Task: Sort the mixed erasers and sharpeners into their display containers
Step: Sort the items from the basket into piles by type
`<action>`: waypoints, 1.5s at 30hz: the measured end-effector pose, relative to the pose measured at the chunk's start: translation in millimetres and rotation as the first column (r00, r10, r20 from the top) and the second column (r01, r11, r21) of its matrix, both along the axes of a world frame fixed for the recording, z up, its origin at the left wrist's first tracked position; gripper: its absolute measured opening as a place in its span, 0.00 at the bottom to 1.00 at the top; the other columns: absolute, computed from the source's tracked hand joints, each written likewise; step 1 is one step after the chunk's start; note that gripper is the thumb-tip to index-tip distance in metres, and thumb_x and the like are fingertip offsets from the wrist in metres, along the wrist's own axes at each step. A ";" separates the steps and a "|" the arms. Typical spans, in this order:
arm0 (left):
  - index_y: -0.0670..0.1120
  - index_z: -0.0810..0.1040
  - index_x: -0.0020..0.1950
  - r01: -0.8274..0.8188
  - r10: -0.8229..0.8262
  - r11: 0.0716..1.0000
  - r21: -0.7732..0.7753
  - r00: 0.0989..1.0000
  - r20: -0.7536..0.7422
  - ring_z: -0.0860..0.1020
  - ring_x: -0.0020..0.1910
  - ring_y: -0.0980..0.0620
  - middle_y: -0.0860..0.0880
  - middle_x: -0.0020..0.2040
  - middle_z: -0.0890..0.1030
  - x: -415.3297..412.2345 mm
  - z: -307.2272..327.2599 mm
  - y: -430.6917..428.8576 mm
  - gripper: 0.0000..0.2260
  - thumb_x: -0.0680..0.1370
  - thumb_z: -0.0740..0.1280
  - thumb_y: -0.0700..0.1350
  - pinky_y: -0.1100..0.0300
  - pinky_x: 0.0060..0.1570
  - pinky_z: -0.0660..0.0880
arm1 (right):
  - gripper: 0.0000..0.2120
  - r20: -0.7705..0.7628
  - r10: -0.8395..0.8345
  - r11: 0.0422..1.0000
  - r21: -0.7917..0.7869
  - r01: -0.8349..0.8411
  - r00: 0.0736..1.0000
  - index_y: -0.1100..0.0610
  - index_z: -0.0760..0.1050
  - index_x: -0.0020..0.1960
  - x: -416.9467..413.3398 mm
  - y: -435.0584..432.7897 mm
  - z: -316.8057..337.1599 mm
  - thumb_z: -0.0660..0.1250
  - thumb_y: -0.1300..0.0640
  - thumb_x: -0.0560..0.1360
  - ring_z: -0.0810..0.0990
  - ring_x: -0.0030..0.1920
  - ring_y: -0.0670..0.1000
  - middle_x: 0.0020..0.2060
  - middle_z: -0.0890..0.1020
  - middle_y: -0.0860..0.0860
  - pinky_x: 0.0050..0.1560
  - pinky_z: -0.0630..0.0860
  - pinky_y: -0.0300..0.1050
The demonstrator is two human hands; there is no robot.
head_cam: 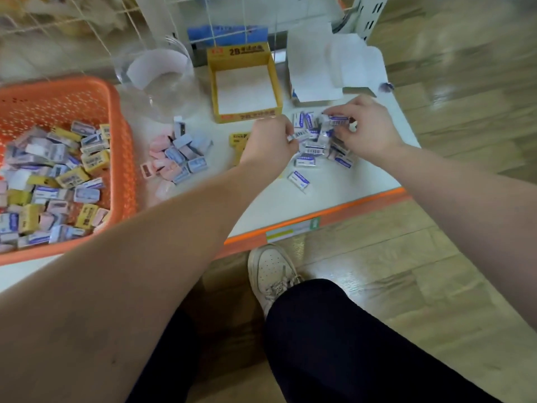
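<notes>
Left hand (270, 141) was curled at the left edge of the eraser pile (316, 148) and pinched a barcode eraser (297, 137) between thumb and fingertips. I read that eraser's long axis as running left to right, its right end slightly raised and its barcode face upward. Right hand (369, 129) was curled at the right edge of the same pile and pinched a blue-banded eraser (338, 120). Its long axis also lay left to right, nearly level, and pointed toward the left hand. The two held erasers were near each other but apart.

The pile lay on the white shelf (363, 175), between the two hands, with its erasers pointing many ways. A lone eraser (298, 180) lay just in front of the pile, its long axis diagonal from far-left to near-right.

A yellow display box (277, 82) stood behind the left hand, open side up, its white floor bare. Pink and blue sharpeners (180, 155) were heaped to the left of that hand. The orange basket (119, 135) at far left held mixed erasers and sharpeners. A clear jar (157, 74) stood behind the sharpeners, and a white carton (313, 68) stood behind the right hand.
</notes>
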State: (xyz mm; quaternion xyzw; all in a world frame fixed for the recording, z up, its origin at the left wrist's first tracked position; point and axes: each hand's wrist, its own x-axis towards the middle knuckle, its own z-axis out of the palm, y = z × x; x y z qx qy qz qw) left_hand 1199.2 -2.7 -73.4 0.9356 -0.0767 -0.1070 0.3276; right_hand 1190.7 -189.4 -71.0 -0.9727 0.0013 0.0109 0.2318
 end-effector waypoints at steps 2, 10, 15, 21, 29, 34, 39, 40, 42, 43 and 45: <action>0.45 0.78 0.53 -0.068 0.066 0.997 -0.036 0.997 -0.048 0.78 0.48 0.49 0.47 0.51 0.79 2.2 -1.7 -3.7 0.07 0.76 0.65 0.41 0.60 0.44 0.75 | 0.17 -0.001 -0.013 0.998 0.057 0.013 1.000 0.52 0.79 0.60 -2.3 -0.6 -1.2 0.64 0.64 0.73 0.74 0.47 0.49 0.50 0.74 0.54 0.50 0.65 0.33; 0.45 0.78 0.58 -0.047 0.028 0.975 -0.216 0.996 -0.089 0.77 0.47 0.55 0.50 0.50 0.79 0.7 -0.2 -3.8 0.14 0.74 0.63 0.36 0.69 0.52 0.73 | 0.14 0.031 -0.051 0.980 0.192 0.044 0.998 0.52 0.81 0.54 -3.9 5.3 -3.2 0.68 0.62 0.71 0.72 0.45 0.44 0.45 0.72 0.48 0.45 0.62 0.21; 0.47 0.78 0.57 -0.015 0.010 0.969 -0.248 1.000 -0.021 0.77 0.42 0.58 0.53 0.49 0.78 -1.2 4.2 23.1 0.13 0.75 0.62 0.35 0.78 0.41 0.68 | 0.12 0.017 0.005 0.986 0.166 -0.008 1.000 0.52 0.82 0.52 -2.9 11.5 -0.6 0.71 0.60 0.69 0.73 0.46 0.47 0.46 0.75 0.51 0.48 0.67 0.31; 0.48 0.78 0.55 0.016 -0.004 0.981 -0.195 0.998 0.062 0.77 0.44 0.60 0.54 0.48 0.79 -1.3 5.9 53.4 0.10 0.77 0.62 0.37 0.81 0.35 0.68 | 0.12 -0.018 0.075 0.990 0.121 -0.072 0.997 0.53 0.81 0.52 -2.0 26.0 5.7 0.72 0.57 0.69 0.71 0.53 0.48 0.47 0.71 0.48 0.53 0.63 0.34; 0.47 0.78 0.54 0.091 -0.061 0.988 -0.122 0.972 0.228 0.75 0.44 0.58 0.54 0.50 0.78 9.9 25.9 99.8 0.10 0.75 0.64 0.38 0.79 0.44 0.65 | 0.17 0.054 0.075 0.978 0.189 -0.084 0.996 0.56 0.81 0.52 17.5 84.4 23.0 0.60 0.53 0.68 0.73 0.51 0.50 0.48 0.75 0.54 0.52 0.65 0.34; 0.47 0.79 0.55 -0.096 0.131 0.987 -0.125 0.942 0.310 0.75 0.40 0.56 0.50 0.48 0.81 21.9 44.9 160.7 0.12 0.73 0.63 0.39 0.79 0.38 0.65 | 0.14 0.128 0.183 0.963 0.177 -0.204 0.975 0.54 0.80 0.52 31.2 147.0 35.7 0.62 0.54 0.69 0.70 0.47 0.47 0.45 0.73 0.51 0.49 0.65 0.37; 0.44 0.79 0.54 -0.178 0.201 0.979 -0.101 0.932 0.303 0.74 0.39 0.59 0.54 0.47 0.78 12.6 47.5 225.6 0.12 0.72 0.63 0.37 0.79 0.41 0.66 | 0.15 0.158 0.339 0.923 0.138 -0.360 0.927 0.56 0.81 0.52 35.1 207.5 42.0 0.62 0.55 0.68 0.74 0.53 0.55 0.49 0.77 0.57 0.51 0.65 0.38; 0.44 0.79 0.53 -0.140 0.160 0.987 -0.082 0.931 0.328 0.74 0.40 0.58 0.54 0.47 0.77 8.7 47.3 234.0 0.11 0.72 0.64 0.38 0.76 0.42 0.67 | 0.15 0.169 0.362 0.913 0.134 -0.385 0.917 0.56 0.81 0.52 35.1 217.7 42.1 0.62 0.56 0.68 0.75 0.53 0.55 0.49 0.77 0.57 0.51 0.66 0.38; 0.44 0.79 0.53 -0.118 0.131 0.991 -0.061 0.933 0.334 0.74 0.41 0.58 0.54 0.47 0.77 2.2 45.8 249.8 0.10 0.73 0.65 0.38 0.72 0.43 0.69 | 0.13 0.204 0.389 0.893 0.159 -0.422 0.899 0.57 0.81 0.51 33.4 237.0 43.7 0.64 0.58 0.68 0.75 0.51 0.53 0.46 0.76 0.54 0.52 0.66 0.38; 0.44 0.79 0.54 -0.139 0.149 0.989 -0.055 0.938 0.313 0.73 0.40 0.58 0.54 0.46 0.77 -0.1 44.8 258.2 0.10 0.73 0.66 0.39 0.71 0.43 0.69 | 0.13 0.220 0.397 0.883 0.174 -0.436 0.891 0.57 0.81 0.50 32.9 246.2 45.1 0.64 0.58 0.68 0.74 0.50 0.51 0.45 0.75 0.52 0.52 0.66 0.37; 0.45 0.78 0.56 -0.185 0.182 0.983 -0.017 0.947 0.265 0.74 0.42 0.56 0.52 0.46 0.77 -3.6 40.7 277.2 0.11 0.73 0.66 0.40 0.67 0.44 0.69 | 0.12 0.224 0.410 0.871 0.193 -0.453 0.884 0.56 0.81 0.50 32.7 264.1 48.2 0.64 0.58 0.69 0.73 0.50 0.49 0.45 0.75 0.51 0.52 0.66 0.37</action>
